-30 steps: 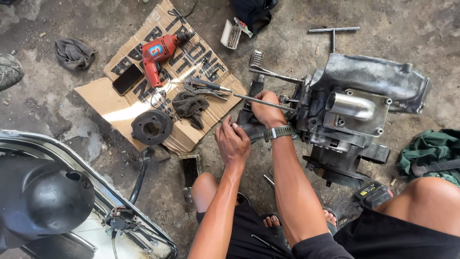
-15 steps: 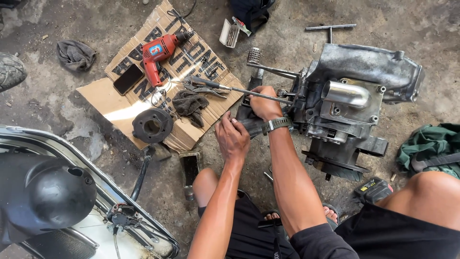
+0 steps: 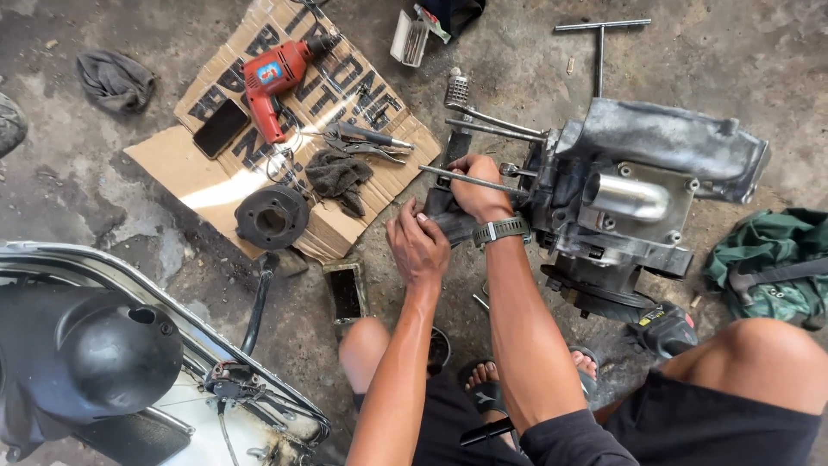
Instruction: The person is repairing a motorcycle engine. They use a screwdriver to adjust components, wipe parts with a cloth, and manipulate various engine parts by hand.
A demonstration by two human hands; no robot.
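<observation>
A grey metal engine block lies on the concrete floor in the head view, with long studs sticking out to the left. My right hand, a watch on its wrist, is closed around one stud close to the engine. My left hand grips a dark part just below and left of the right hand. What the dark part is I cannot tell.
A cardboard sheet holds a red drill, a phone, pliers, a rag and a black cylinder. A T-handle wrench lies behind the engine. A scooter body is at lower left, a green bag at right.
The view has shifted a little. Both hands stay at the engine's left side, the right hand still on the stud.
</observation>
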